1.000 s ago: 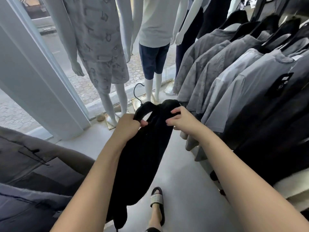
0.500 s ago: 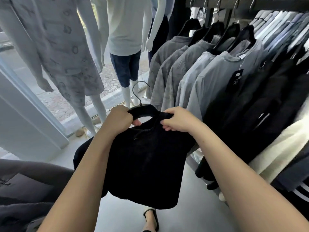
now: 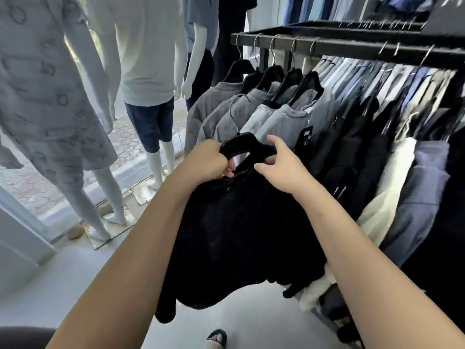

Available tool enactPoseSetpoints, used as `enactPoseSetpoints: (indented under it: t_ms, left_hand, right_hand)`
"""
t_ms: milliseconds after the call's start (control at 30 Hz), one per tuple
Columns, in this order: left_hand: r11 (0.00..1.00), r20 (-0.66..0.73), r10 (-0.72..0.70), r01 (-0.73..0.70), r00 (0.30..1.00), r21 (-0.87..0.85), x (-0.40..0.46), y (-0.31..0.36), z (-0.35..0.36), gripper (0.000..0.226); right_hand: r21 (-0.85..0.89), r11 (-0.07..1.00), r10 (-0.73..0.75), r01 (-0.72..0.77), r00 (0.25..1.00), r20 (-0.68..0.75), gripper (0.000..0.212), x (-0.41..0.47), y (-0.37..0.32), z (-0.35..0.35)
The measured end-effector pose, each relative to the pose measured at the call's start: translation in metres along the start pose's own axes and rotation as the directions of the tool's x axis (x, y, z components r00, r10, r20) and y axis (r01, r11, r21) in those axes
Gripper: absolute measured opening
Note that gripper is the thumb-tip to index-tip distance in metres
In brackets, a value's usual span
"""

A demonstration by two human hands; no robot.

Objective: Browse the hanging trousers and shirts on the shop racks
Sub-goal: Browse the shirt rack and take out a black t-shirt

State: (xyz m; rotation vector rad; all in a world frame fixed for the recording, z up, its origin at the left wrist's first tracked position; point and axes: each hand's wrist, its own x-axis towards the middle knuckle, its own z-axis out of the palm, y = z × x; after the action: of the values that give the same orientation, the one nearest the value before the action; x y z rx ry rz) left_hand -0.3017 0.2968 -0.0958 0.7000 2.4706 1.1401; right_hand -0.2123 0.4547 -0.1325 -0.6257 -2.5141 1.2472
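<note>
Two hands are working on one black shirt (image 3: 239,230) in the middle of the frame, and I am reading the scene from the left edge across. At the upper left, the mannequins (image 3: 141,59) are standing by the window, further left in the picture than they were a second ago, because the view is swinging right and upward. My left hand (image 3: 208,159), just left of centre, is curled tight around the black hanger (image 3: 239,144) at the shirt's neck. My right hand (image 3: 281,165), just beside it, is pinching the collar with its lower fingers while the index finger is lifting free, looser than half a second ago, when it was closed over the fabric. The shirt is hanging from both hands, spreading wide below them, where a second ago it was drooping in a narrow fold. Its hanger hook (image 3: 232,112) is pointing up, free of any rail.

To the right, the rack rail (image 3: 352,46) is now showing in full across the upper right, with grey shirts (image 3: 226,107) hanging from it and darker and pale clothes (image 3: 402,159) further along; earlier only the shoulders of those shirts were in view. I am judging that the shirt is coming up toward the rail, so this look at it is probably ending and it is going back among the others. Whether a gap is waiting for the hook I cannot tell.
</note>
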Motion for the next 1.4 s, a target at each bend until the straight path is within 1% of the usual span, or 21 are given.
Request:
enactPoseSetpoints:
  t_ms: [100,167,200,233,333,367,433,500,567,700,767,867,967,1100,1167,1200,1233,1300,1333,1367,1400]
  left_hand:
    - [0.996,0.128,0.091,-0.091,0.988,-0.006,0.022,0.023,0.010,0.014]
    - [0.993,0.175,0.116,-0.112,0.978,-0.030,0.039,0.033,0.017,0.018]
    - [0.992,0.187,0.125,-0.118,0.974,-0.047,0.048,0.038,0.021,0.022]
    - [0.990,0.197,0.134,-0.123,0.971,-0.064,0.056,0.043,0.025,0.024]
    - [0.984,0.211,0.157,-0.136,0.965,-0.111,0.076,0.058,0.037,0.014]
    - [0.981,0.222,0.174,-0.148,0.959,-0.127,0.085,0.062,0.042,0.014]
    - [0.962,0.255,0.253,-0.214,0.933,-0.169,0.100,0.072,0.050,0.014]
    - [0.934,0.245,0.336,-0.289,0.909,-0.209,0.116,0.083,0.056,0.022]
    - [0.904,0.217,0.406,-0.354,0.888,-0.241,0.128,0.096,0.059,0.016]
    - [0.818,0.103,0.560,-0.528,0.822,-0.230,0.150,0.129,0.064,0.015]
    - [0.808,0.054,0.570,-0.548,0.820,-0.215,0.163,0.145,0.069,0.016]
    - [0.822,0.037,0.556,-0.543,0.830,-0.172,0.181,0.156,0.081,0.016]
    - [0.819,0.060,0.573,-0.570,0.817,-0.060,0.192,0.153,0.097,0.018]
    - [0.828,0.049,0.561,-0.560,0.826,-0.043,0.202,0.140,0.110,0.026]
    - [0.825,0.042,0.564,-0.562,0.824,-0.063,0.209,0.133,0.113,0.033]
    - [0.823,0.046,0.567,-0.563,0.823,-0.076,0.212,0.130,0.114,0.034]
    - [0.823,0.050,0.565,-0.558,0.823,-0.112,0.214,0.128,0.116,0.032]
    - [0.819,0.072,0.544,-0.510,0.836,-0.264,0.214,0.125,0.118,0.023]
    - [0.811,0.071,0.536,-0.490,0.841,-0.319,0.214,0.124,0.120,0.020]
    - [0.809,0.068,0.533,-0.485,0.843,-0.332,0.214,0.123,0.121,0.020]
    - [0.810,0.059,0.536,-0.494,0.842,-0.317,0.213,0.122,0.122,0.021]
  right_hand:
    - [0.065,0.997,0.036,-0.033,0.998,-0.052,0.079,0.002,-0.002,-0.015]
    - [0.032,0.996,0.084,-0.082,0.993,-0.086,0.073,0.008,-0.004,-0.023]
    - [0.021,0.995,0.101,-0.100,0.990,-0.103,0.066,0.013,-0.005,-0.025]
    - [0.061,0.991,0.128,-0.121,0.985,-0.117,0.056,0.019,-0.007,-0.029]
    - [0.316,0.937,0.183,-0.147,0.979,-0.088,0.023,0.036,-0.014,-0.042]
    - [0.373,0.917,0.179,-0.139,0.981,-0.075,0.020,0.039,-0.017,-0.048]
    - [0.428,0.897,0.165,-0.113,0.982,-0.088,0.034,0.046,-0.017,-0.059]
    - [0.487,0.871,0.149,-0.067,0.980,-0.131,0.045,0.053,-0.015,-0.066]
    - [0.542,0.840,0.161,-0.028,0.967,-0.199,0.055,0.064,-0.013,-0.073]
    - [0.601,0.796,0.162,0.071,0.932,-0.324,0.060,0.090,-0.014,-0.095]
    - [0.628,0.773,0.169,0.094,0.923,-0.347,0.061,0.099,-0.016,-0.108]
    - [0.601,0.798,0.208,0.045,0.915,-0.345,0.065,0.109,-0.016,-0.121]
    - [0.530,0.845,0.251,-0.063,0.924,-0.289,0.074,0.117,-0.007,-0.119]
    - [0.433,0.887,0.303,-0.160,0.910,-0.282,0.071,0.119,0.003,-0.106]
    - [0.323,0.928,0.307,-0.185,0.871,-0.383,0.066,0.117,0.005,-0.101]
    - [0.240,0.948,0.303,-0.210,0.825,-0.478,0.059,0.114,0.006,-0.101]
    - [0.168,0.957,0.291,-0.238,0.757,-0.585,0.047,0.112,0.007,-0.101]
    - [0.059,0.957,0.228,-0.283,0.614,-0.756,0.023,0.105,0.009,-0.102]
    - [0.010,0.949,0.194,-0.314,0.561,-0.805,0.018,0.101,0.010,-0.103]
    - [-0.030,0.938,0.168,-0.346,0.528,-0.832,0.018,0.098,0.012,-0.103]
    - [-0.061,0.922,0.160,-0.383,0.518,-0.840,0.020,0.096,0.014,-0.104]
